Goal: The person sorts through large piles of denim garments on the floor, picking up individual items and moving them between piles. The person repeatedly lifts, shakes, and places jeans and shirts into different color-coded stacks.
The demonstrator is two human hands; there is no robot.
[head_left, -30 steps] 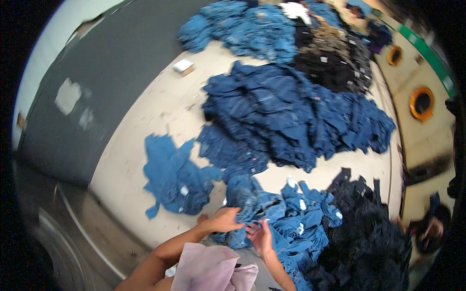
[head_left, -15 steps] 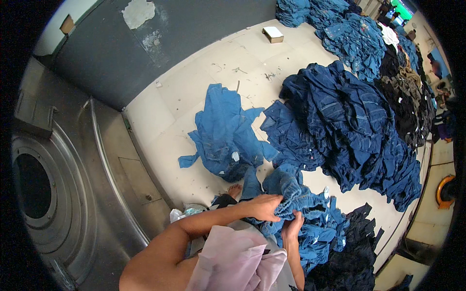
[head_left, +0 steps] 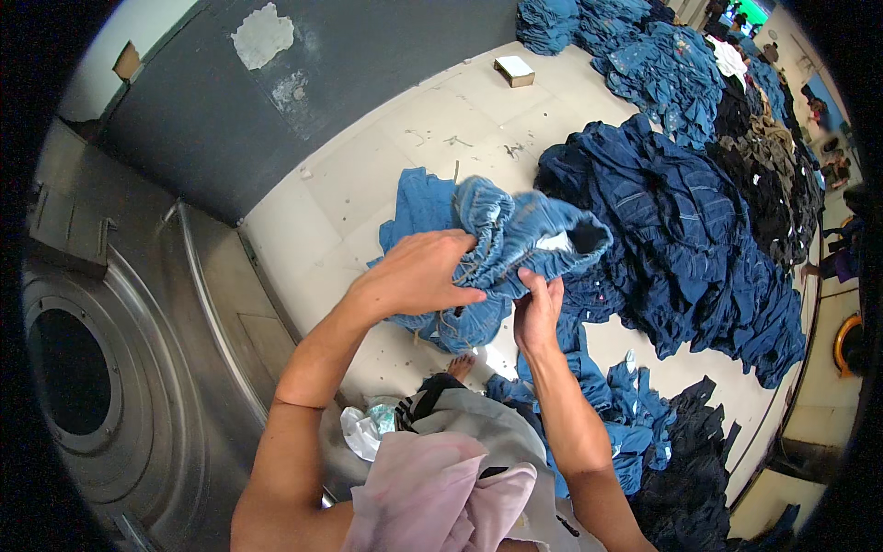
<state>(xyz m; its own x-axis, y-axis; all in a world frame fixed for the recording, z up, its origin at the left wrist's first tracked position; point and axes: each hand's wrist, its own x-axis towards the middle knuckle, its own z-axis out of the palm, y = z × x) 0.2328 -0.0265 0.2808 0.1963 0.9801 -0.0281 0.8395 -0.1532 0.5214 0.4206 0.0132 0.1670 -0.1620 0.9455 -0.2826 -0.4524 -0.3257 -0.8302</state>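
Held up in front of me is a blue denim garment with a gathered elastic waistband (head_left: pixel 529 235). Its round opening faces right, and a white label shows inside. My left hand (head_left: pixel 418 271) is closed on its gathered left side. With thumb on top, my right hand (head_left: pixel 538 308) grips the lower edge of the band. Behind and below it, partly covered, light blue denim clothes (head_left: pixel 414 202) lie on the floor. Nearer my body on the right is a heap of mid-blue denim (head_left: pixel 625 432).
A big dark blue denim heap (head_left: pixel 662 230) lies to the right, black clothes (head_left: pixel 685 469) at lower right. More denim (head_left: pixel 658 74) is piled far back. A steel machine with a round door (head_left: pixel 74 368) stands left. A small box (head_left: pixel 513 72) sits near the wall.
Both hands have lifted the denim garment up and away from my body, above the light blue clothes. Its waistband opening has come into view.
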